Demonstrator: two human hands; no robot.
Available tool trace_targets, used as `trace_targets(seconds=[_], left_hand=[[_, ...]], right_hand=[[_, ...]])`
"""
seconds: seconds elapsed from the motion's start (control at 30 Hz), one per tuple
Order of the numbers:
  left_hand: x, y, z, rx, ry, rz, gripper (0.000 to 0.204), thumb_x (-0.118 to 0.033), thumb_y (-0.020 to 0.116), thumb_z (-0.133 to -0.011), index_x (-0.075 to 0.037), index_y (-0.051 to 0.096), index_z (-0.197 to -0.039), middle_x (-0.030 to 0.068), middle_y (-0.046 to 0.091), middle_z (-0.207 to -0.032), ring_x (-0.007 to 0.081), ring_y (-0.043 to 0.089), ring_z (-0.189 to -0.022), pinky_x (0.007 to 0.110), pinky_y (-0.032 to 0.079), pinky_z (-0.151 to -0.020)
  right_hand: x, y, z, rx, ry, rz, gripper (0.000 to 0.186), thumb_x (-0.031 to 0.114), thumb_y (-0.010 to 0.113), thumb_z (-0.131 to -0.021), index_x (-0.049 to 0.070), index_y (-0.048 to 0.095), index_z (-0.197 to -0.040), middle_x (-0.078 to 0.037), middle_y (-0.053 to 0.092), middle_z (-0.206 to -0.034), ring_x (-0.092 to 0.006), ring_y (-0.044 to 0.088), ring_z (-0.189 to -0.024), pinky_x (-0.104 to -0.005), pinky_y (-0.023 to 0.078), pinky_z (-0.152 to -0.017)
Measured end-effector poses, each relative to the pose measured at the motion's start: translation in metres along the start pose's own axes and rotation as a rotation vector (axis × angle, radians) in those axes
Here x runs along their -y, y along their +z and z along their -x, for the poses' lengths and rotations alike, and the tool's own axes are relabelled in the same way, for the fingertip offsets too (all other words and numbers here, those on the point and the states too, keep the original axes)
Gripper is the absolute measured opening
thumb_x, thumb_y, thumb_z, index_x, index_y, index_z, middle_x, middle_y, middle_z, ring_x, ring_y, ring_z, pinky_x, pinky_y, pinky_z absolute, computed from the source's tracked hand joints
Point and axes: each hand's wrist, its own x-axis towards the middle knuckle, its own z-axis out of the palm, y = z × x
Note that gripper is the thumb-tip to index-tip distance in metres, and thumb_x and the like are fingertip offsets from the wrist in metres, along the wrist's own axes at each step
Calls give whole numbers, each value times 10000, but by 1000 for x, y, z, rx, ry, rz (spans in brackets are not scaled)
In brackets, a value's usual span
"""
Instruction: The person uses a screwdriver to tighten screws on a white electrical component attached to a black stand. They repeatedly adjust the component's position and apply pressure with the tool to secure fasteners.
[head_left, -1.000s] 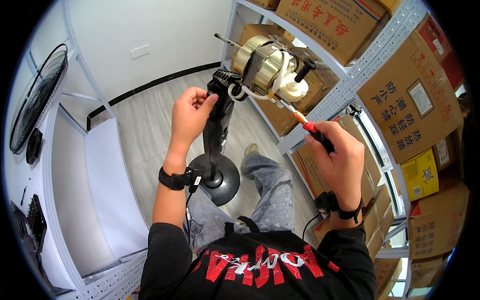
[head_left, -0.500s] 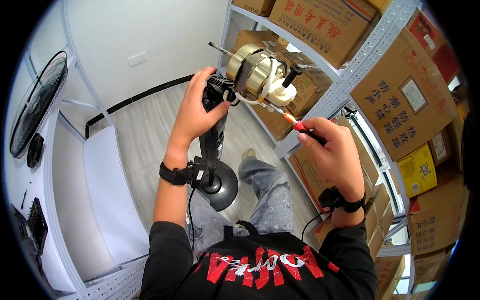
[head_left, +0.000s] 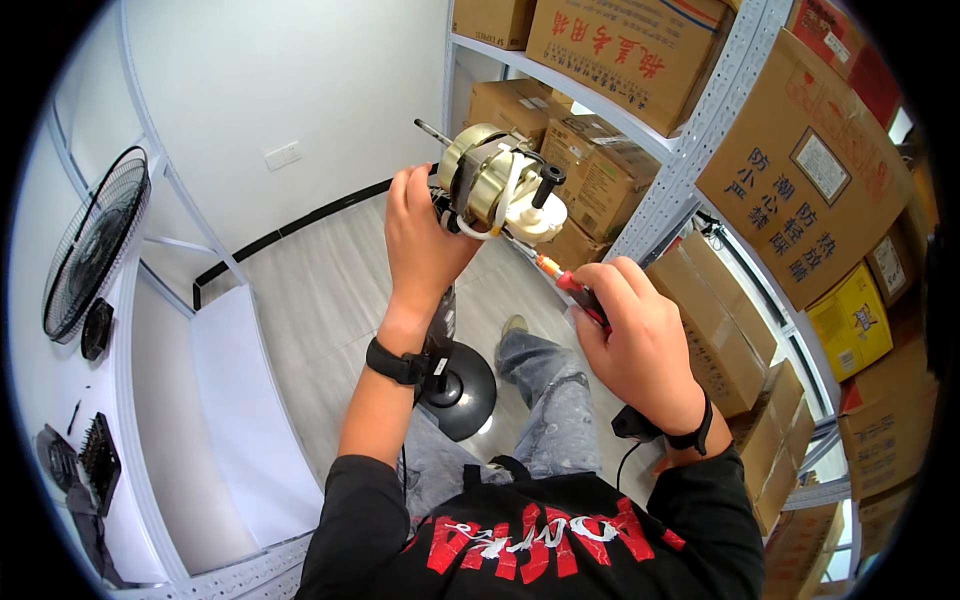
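A bare fan motor [head_left: 482, 172] with a brass-coloured housing, a white gearbox and a black knob sits on top of a black fan stand. The stand's round base [head_left: 466, 402] rests on the floor by my legs. My left hand [head_left: 425, 238] is wrapped round the neck just below the motor, its fingertips partly hidden behind it. In my right hand [head_left: 640, 340] is a screwdriver [head_left: 568, 282] with a red and black handle. Its shaft points up and left to the underside of the white gearbox; whether the tip touches a screw cannot be made out.
On the left, a white shelf [head_left: 150, 420] carries a black fan grille [head_left: 95, 245] and several small black parts. Metal racking [head_left: 690, 150] stands at the right, loaded with cardboard boxes [head_left: 810, 170] and a yellow box [head_left: 850, 320]. A white board [head_left: 250, 400] lies beside the left shelf.
The view has shifted. My left hand's thumb, seen earlier in front of the neck, is now hidden. The motor sits slightly lower, and the screwdriver stays at the gearbox's underside.
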Motion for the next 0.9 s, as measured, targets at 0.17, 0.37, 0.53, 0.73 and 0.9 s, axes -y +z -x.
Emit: trace_targets(seconds=[0.17,0.37,0.53,0.73,0.9], left_hand=[[-4,-1,8,19,-103,-5,832,-239,925,-586,-20,491,-1261,173,606,-1134,378,584,-1093,443,510,-872],[0,1,9,47,-263,-24,889,-294,932,-586,-1,480,-1294,202,632,-1180,370,628,-1077,419,529,-881],[15,7,7,-68,-209,-103,916,-275,933,-573,-12,470,-1319,164,654,-1170,338,634,-1089,411,530,-888],[22,7,5,-21,-201,12,957,-282,945,-556,-23,453,-1335,149,675,-1126,310,679,-1007,386,552,-848],[59,-10,2,66,-147,148,869,-248,926,-615,-21,465,-1315,141,685,-1130,292,692,-1023,362,542,-872]], right_hand=[[-10,6,8,-95,-58,101,206,46,694,-814,58,624,-1007,-97,531,-778,-303,605,-631,-398,484,-534],[-18,4,1,-20,-48,43,211,78,701,-819,62,602,-1004,-106,571,-773,-298,621,-652,-396,500,-556],[-33,-18,22,8,-48,77,286,59,715,-809,55,601,-1071,-107,585,-802,-294,629,-690,-385,502,-587],[-89,22,7,-204,-15,-355,236,25,731,-822,43,582,-1005,-98,553,-796,-226,560,-644,-320,444,-577],[-113,88,-19,-199,88,-763,411,116,848,-768,67,443,-813,-29,435,-735,-128,366,-611,-272,327,-541]])
